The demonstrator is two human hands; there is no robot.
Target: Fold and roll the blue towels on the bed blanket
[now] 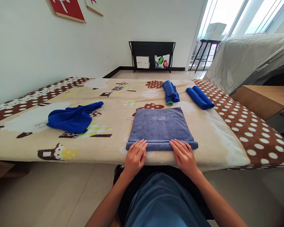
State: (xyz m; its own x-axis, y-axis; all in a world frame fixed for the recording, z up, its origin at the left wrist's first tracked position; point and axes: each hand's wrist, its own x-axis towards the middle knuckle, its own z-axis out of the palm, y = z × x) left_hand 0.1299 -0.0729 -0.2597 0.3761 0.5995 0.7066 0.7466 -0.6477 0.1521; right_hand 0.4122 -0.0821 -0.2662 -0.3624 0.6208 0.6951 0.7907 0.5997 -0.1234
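Pressing both palms down, we lay our left hand [135, 156] and right hand [184, 156] on the near edge of a grey-blue towel [161, 126]. That edge is doubled over into a thick fold. The fingers of both hands are stretched out flat and close together on the fold, grasping nothing, and the thumbs sit at the rim nearest us. The towel lies spread square in the middle of a cream blanket [113, 126] printed with sheep and houses and bordered in brown with white dots. Small stitched lettering on the towel faces away from us.

To our left, well apart from the towel, a bright blue cloth [73, 119] lies crumpled. Beyond the towel's far edge are a rolled blue towel with a green end [170, 91] and, to its right, a second blue roll [200, 97]. A black rack [152, 52] stands against the far wall, and a sheet-covered shape [246, 60] stands at the right by the windows.
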